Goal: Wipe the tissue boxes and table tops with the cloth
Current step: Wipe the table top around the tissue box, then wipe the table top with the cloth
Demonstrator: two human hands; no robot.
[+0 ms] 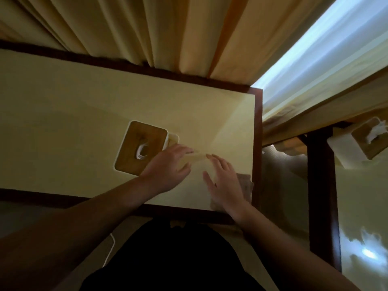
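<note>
resting flat on the pale table top [63,97], both hands sit near its right end. left hand [170,164] lies palm down with fingers straight and slightly apart, fingertips on a thin pale strip [198,157], blurred, cannot tell what it is. right hand [224,181] also palm down, fingers straight and spread, thumb out to the side, holding nothing that shows. brownish cloth [245,185] lies on the table just beside the right hand, partly under the wrist, close to the dark wood table edge [258,143]. tissue box [140,148] with a wooden lid and white tissue poking out of the slot stands upright just left of the left hand, the hand's wrist overlapping its near corner. small pale cup-like thing [173,138] touches the box's right side, too blurred to name. second tissue box [369,141] sits on a neighbouring table [361,196] at far right, well apart. yellow curtains [126,28] hang behind the table. person's dark clothing [178,259] at bottom.
</note>
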